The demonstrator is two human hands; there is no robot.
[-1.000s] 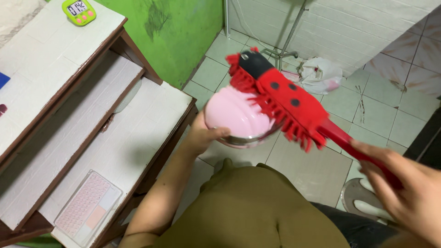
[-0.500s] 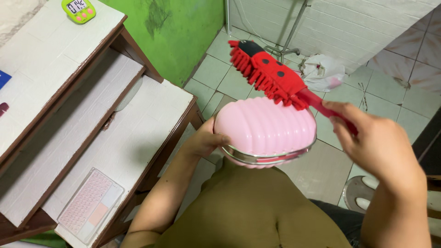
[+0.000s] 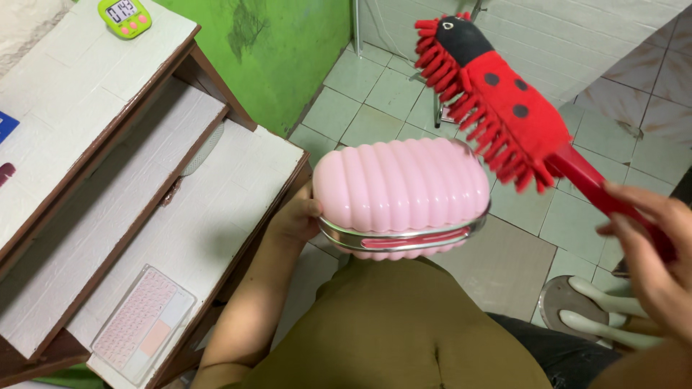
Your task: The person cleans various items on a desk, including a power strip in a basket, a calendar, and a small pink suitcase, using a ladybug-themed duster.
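My left hand [image 3: 297, 216] grips the left end of a pink ribbed oval case [image 3: 402, 187] with a silver metal rim, held level in front of my chest. My right hand [image 3: 652, 259] holds the red handle of a ladybug-shaped duster [image 3: 497, 101], red with black spots, a black head and red fringe. The duster head hovers just above and to the right of the case, its fringe apart from the pink lid.
A stepped white-topped wooden desk [image 3: 108, 166] stands to my left, with a pink keyboard [image 3: 140, 324] on its lowest shelf and a green timer [image 3: 124, 14] on top. A green wall [image 3: 274, 50], tiled floor [image 3: 360, 101] and sandals [image 3: 591, 313] lie around.
The duster has lifted off the case's back edge and swung up to the right. My right hand has drawn back toward the right edge. The case has turned level and shifted slightly left.
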